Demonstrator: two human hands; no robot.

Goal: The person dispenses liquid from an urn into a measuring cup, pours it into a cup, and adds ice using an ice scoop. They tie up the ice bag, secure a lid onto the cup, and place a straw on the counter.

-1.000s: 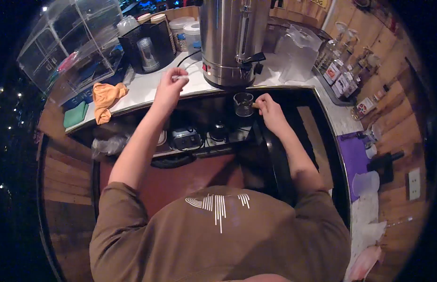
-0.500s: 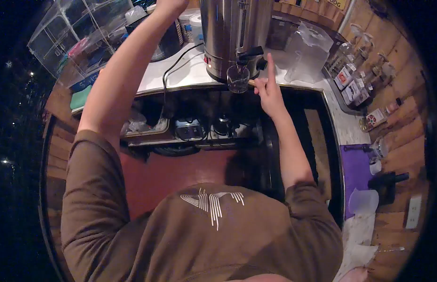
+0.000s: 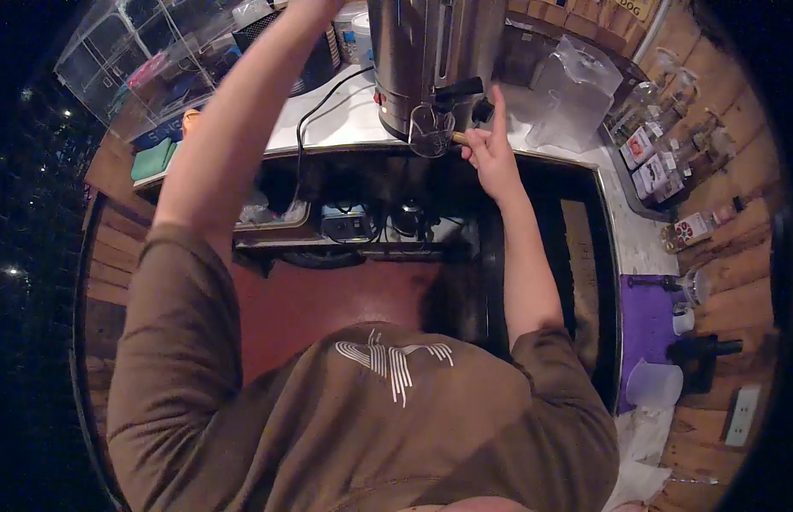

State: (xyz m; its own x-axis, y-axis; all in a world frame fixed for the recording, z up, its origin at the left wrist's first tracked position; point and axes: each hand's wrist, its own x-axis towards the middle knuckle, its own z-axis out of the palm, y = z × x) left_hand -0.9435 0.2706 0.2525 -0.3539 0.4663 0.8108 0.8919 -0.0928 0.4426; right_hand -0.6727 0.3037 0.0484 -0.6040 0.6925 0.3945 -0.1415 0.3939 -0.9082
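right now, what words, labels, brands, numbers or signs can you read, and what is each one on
"DOG": sign at the top edge, right of centre.
Blue panel at left: pale letters, too blurred to read.
Bottle labels at right: too small and blurred.
Brown shirt: white striped print, no certain letters.
Glass cup and steel urn: none I can make out.

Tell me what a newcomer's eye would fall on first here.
Probably the big steel urn at top centre, standing on the white counter. Next, the right hand just in front of it, holding a clear cup by its handle near the black tap. The purple mat at the right would stand out too.
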